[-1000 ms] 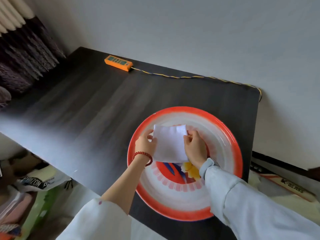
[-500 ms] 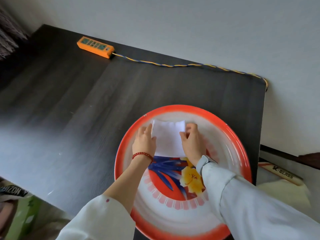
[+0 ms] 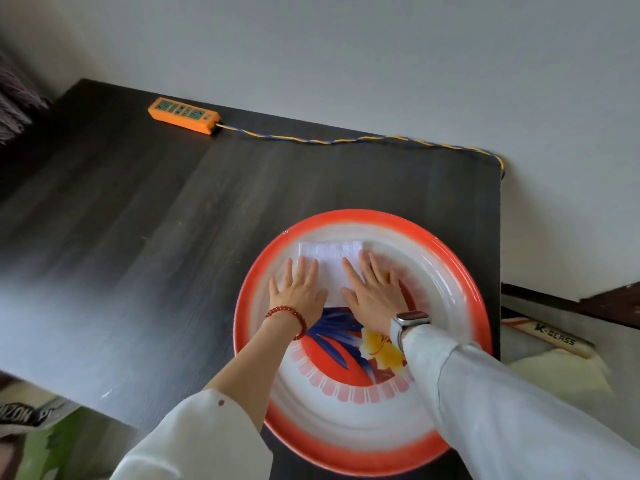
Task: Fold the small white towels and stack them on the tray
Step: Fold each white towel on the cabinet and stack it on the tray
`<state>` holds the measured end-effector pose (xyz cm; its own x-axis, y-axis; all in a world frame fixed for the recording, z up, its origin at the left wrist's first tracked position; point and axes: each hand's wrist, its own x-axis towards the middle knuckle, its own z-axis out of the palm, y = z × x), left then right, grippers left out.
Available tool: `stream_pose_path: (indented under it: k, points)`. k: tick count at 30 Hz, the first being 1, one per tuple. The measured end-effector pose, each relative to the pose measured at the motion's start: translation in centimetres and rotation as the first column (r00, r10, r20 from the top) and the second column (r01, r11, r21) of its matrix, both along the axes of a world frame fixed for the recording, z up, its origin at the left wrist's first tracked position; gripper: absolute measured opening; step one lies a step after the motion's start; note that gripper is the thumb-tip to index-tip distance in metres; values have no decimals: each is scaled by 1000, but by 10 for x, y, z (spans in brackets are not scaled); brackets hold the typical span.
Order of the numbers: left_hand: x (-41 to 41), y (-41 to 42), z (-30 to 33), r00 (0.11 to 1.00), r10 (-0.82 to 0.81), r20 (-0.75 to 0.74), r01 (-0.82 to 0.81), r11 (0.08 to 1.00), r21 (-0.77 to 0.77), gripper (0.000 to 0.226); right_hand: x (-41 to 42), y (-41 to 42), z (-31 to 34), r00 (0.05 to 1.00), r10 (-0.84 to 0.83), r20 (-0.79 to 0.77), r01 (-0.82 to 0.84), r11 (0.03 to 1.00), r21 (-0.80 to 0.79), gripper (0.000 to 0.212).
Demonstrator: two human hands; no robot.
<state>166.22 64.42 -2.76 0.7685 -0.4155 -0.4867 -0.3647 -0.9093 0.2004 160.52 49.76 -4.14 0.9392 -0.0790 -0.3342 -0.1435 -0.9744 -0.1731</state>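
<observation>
A small folded white towel (image 3: 330, 258) lies in the far half of a round red-rimmed tray (image 3: 460, 271) with a flower painted in its middle. My left hand (image 3: 299, 292) lies flat with straight fingers on the towel's left part. My right hand (image 3: 374, 289) lies flat on its right part, fingers spread. Both palms cover the towel's near edge. A red bead bracelet is on my left wrist, a watch on my right.
The tray sits at the right end of a dark wooden table (image 3: 138, 237), close to its right edge. An orange power strip (image 3: 183, 115) with a yellow-blue cord (image 3: 346, 139) lies along the far edge by the wall. Bags and a box lie on the floor.
My hands have gone from pinching the towel's side edges to lying flat on top of it. The towel now rests pressed down on the tray.
</observation>
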Motion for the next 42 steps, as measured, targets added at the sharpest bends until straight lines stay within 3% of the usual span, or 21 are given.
stream_pose_path:
  k: [5, 9, 13, 17, 20, 24, 30, 34, 37, 42]
  points:
    - [-21, 6, 40, 995, 35, 93, -24, 994, -110, 53, -37, 4, 37, 945, -261, 198, 206, 943, 260, 32]
    - [-67, -7, 89, 998, -42, 50, 53, 968, -244, 40, -104, -2, 84, 890, -453, 44, 384, 799, 463, 28]
    - [-124, -57, 141, 956, -279, 94, 294, 905, -309, 31, -191, -34, 133, 798, -602, 32, 526, 721, 451, 30]
    - [-207, -144, 189, 863, -469, 188, 503, 761, -410, 24, -305, -88, 183, 625, -760, 180, 649, 634, 420, 27]
    - [-304, -206, 220, 771, -588, 244, 623, 619, -477, 25, -415, -124, 212, 387, -866, 317, 760, 494, 421, 20]
    - [-463, -282, 235, 575, -747, 335, 778, 372, -507, 19, -589, -154, 237, 113, -893, 436, 869, 302, 393, 17]
    - [-762, -354, 250, 275, -897, 346, 820, 31, -572, 24, -884, -156, 250, -249, -835, 491, 917, -40, 397, 19]
    - [-937, -369, 251, 114, -950, 290, 794, -88, -601, 23, -1046, -141, 251, -437, -777, 453, 876, -255, 409, 21]
    - [-1033, -379, 246, 5, -965, 264, 783, -161, -601, 22, -1134, -137, 245, -526, -747, 407, 836, -367, 407, 22]
    - [-1166, -423, 225, -100, -967, 233, 760, -226, -610, 22, -1254, -147, 221, -667, -657, 351, 736, -510, 444, 22]
